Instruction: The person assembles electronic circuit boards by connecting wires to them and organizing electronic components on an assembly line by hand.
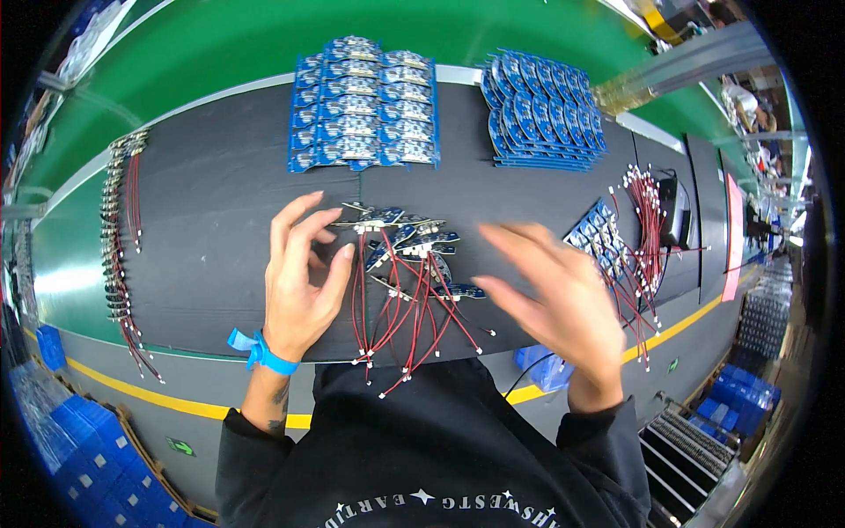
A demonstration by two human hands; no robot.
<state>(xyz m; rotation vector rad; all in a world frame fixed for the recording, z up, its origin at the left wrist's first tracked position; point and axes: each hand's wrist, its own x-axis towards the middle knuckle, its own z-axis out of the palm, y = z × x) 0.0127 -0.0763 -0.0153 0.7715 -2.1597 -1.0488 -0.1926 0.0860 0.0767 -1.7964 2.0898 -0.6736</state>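
Both my hands hang over the black work mat (pixel 220 202), neither one gripping anything. My left hand (pixel 304 277), a blue strap (pixel 260 350) at its wrist, has its fingers spread and curled, fingertips just touching the left edge of a loose heap of small blue circuit boards (pixel 409 242) with red wire leads (pixel 409 317). My right hand (pixel 554 295) is blurred, palm open and fingers stretched toward that same heap, apart from it.

Handled well, I judge, this calls for taking each board by its edges and drawing it free slowly, since the leads cross one another and could drag neighbours along.

The boards are narrow, dark blue with pale fittings, lying every way at the mat's centre near its front edge; their red leads fan toward me, ending in small white plugs.

At far left runs a row of wired parts (pixel 119 238); beyond the heap, two stacks of blue panels (pixel 365 106) (pixel 541 110); at right, more wired boards (pixel 616 242).
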